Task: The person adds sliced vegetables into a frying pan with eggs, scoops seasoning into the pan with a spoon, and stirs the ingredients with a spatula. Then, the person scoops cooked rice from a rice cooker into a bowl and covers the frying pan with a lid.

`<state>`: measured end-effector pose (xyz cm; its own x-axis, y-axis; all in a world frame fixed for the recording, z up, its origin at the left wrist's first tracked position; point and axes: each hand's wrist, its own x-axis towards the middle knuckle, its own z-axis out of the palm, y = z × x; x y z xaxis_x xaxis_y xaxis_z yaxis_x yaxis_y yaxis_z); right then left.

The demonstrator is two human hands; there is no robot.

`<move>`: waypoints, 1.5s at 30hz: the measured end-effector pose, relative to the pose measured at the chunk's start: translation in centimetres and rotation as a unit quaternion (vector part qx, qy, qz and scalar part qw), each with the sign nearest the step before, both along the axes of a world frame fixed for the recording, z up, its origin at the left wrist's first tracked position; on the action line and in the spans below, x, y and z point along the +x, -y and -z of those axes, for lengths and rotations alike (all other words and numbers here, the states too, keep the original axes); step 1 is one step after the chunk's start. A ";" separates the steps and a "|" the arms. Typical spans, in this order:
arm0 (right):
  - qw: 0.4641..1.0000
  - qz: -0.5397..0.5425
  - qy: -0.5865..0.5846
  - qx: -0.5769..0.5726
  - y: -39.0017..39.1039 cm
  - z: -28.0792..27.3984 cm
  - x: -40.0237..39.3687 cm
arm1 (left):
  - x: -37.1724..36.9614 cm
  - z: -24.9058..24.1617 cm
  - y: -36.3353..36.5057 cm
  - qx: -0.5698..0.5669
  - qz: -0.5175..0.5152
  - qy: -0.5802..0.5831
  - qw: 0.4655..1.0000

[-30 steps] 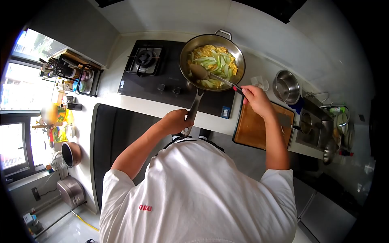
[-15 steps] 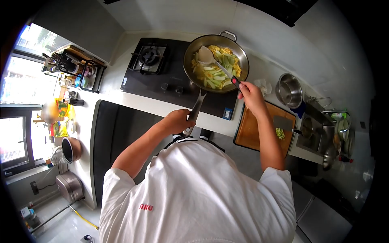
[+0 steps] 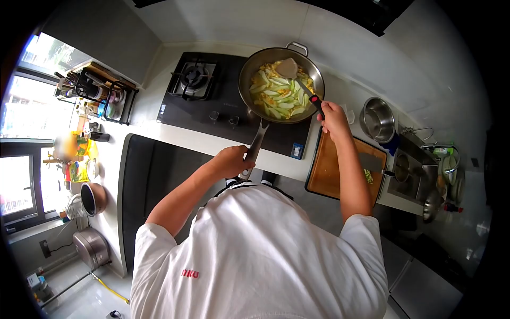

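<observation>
White kitchen counter with a black hob (image 3: 212, 98). On its right burner sits the wok (image 3: 255, 66), full of green slices and egg. My left hand (image 3: 234, 160) is wrapped around its handle; my right hand (image 3: 333, 117) grips the spatula (image 3: 289, 69), blade at the far rim. Cutting board (image 3: 329, 170) just right.

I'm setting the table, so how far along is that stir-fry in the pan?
Done: green slices and yellow egg already mixed in the wok; cutting board nearly cleared. In hand: left hand grips the wok handle, right hand works the spatula at the far rim. Left: plating, probably; no plate visible.
</observation>
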<state>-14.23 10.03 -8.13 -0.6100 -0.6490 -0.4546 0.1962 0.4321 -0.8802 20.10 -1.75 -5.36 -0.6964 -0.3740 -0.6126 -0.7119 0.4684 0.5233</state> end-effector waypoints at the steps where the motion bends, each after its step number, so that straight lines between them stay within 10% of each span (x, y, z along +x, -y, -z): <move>1: 1.000 0.003 -0.002 0.014 0.0 0.4 -0.1 | 0.0 0.1 0.0 -0.002 0.002 0.000 1.000; 6: 0.997 -0.030 -0.054 0.042 -1.5 0.4 -0.1 | 0.1 0.5 0.0 -0.010 -0.001 -0.019 1.000; 10: 0.887 -0.101 -0.436 0.116 -2.8 -0.9 3.3 | 0.0 0.3 0.0 -0.002 -0.001 -0.008 1.000; 13: 0.850 -0.108 -0.511 0.064 -3.5 0.4 5.2 | 0.0 0.2 -0.1 0.006 -0.013 -0.013 1.000; 16: 0.979 -0.092 -0.181 -0.009 -3.6 1.6 5.5 | 0.1 0.4 0.0 0.002 -0.007 -0.018 1.000; 20: 0.996 -0.075 0.049 -0.016 -3.5 1.0 6.5 | 0.1 0.2 0.0 0.005 -0.008 -0.016 1.000; 35: 0.983 -0.022 0.177 -0.035 -4.8 0.8 5.3 | 0.3 0.0 -0.4 -0.004 -0.024 -0.006 1.000; 38: 0.983 -0.125 -0.131 -0.024 -5.8 1.3 5.1 | 0.2 0.2 -0.4 -0.001 -0.025 -0.006 1.000; 41: 0.733 -0.200 -0.647 0.059 -6.6 0.1 5.9 | 0.2 0.1 -0.3 0.002 -0.022 -0.009 1.000; 45: 0.878 -0.135 -0.458 -0.017 -6.0 0.9 6.9 | 0.4 0.2 -0.3 0.002 -0.025 -0.017 1.000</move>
<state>-7.34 16.03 -9.06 -0.5319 -0.8298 0.1692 -0.7067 0.3249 -0.6285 20.47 -1.45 -5.57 -0.6971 -0.4063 -0.5907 -0.7163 0.4310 0.5488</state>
